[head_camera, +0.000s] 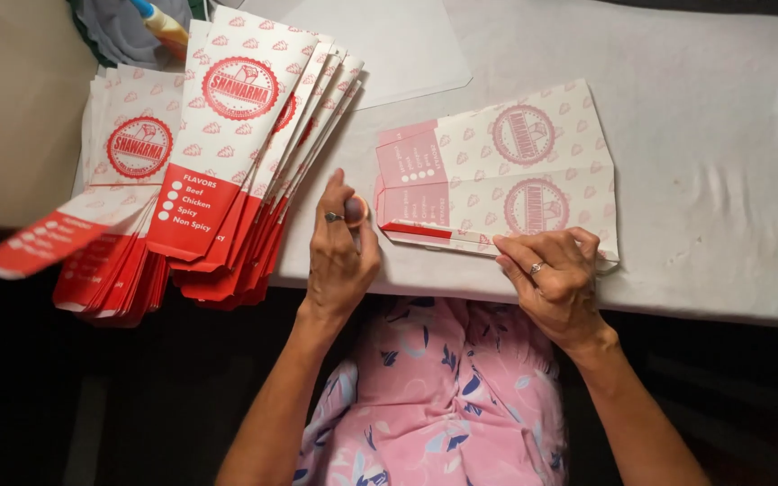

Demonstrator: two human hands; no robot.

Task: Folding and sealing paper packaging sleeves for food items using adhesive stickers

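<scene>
— What fills the view from where you stand?

— The table (713, 180), mostly. It has a white cover and runs from nine o'clock across to three o'clock. Its near edge passes just above the person's lap, where a pink flowered dress (443, 396) shows at six o'clock.

— And on the table?

— At about ten o'clock there is a big fanned stack of paper bags (227, 153), white on top with round red stamps and solid red ends. The red ends hang over the table's edge. A blank white sheet (389, 45) lies at twelve o'clock, partly under the stack.

— Which piece is being worked?

— A single flat bag (515, 171), lying just right of centre, at about one o'clock from the hands. It lies printed side down, so the stamps show through pale and pink. Its long near edge is folded over.

— The hands?

— The right hand (556, 279) sits at about four o'clock from centre. Its fingers are curled narrow, with the fingertips (508, 252) pressing on the folded near edge of the flat bag. It wears a ring.

— The left one?

— The left hand (342, 252) is at centre, between the stack and the flat bag, just beside the bag's left end. It is drawn in, loosely closed, thumb against the forefinger. I cannot tell if anything is pinched there. It also has a ring, with a dark stone.
</scene>
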